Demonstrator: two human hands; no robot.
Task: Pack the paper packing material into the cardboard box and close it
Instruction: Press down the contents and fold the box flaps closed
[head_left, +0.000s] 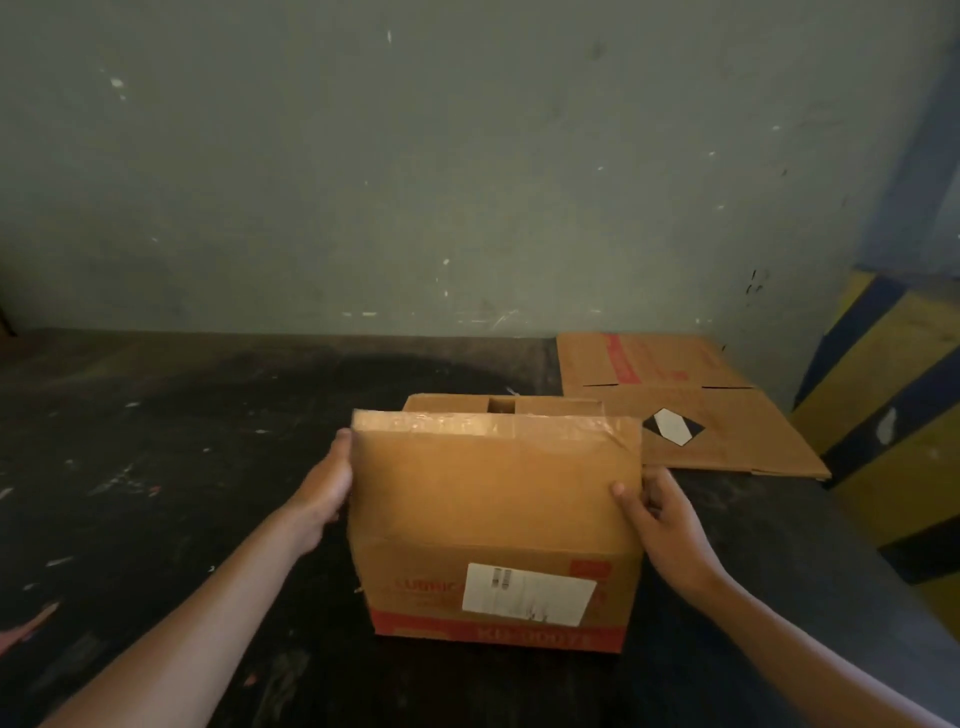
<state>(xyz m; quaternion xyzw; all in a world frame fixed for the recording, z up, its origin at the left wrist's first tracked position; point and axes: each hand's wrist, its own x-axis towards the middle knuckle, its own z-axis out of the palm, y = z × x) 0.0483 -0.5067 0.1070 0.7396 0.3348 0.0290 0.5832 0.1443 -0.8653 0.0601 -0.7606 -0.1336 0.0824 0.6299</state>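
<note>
while the cardboard box (493, 525) stands near the middle of the dark table (156, 467), a little toward the front edge, both hands are at its near flap. the flap is raised and tilts toward the person, with clear tape along its top edge. the left hand (324, 488) lies against the flap's left edge, its fingers hidden behind the cardboard, so whether this grip is closed on the flap cannot be told. the right hand (660, 514) takes the flap's right edge in a closed grip, thumb on the near face and fingers curled behind. a white label (527, 595) is stuck on the box's front wall above a red printed band. behind the raised flap, the far flaps (498, 404) seem to lie folded over the opening, with a small square gap between them; the view there is narrow. the paper packing material is not visible from here. a flattened carton (691, 410), bearing a black-and-white diamond mark, lies on the table toward the back right corner, just beside the box.
</note>
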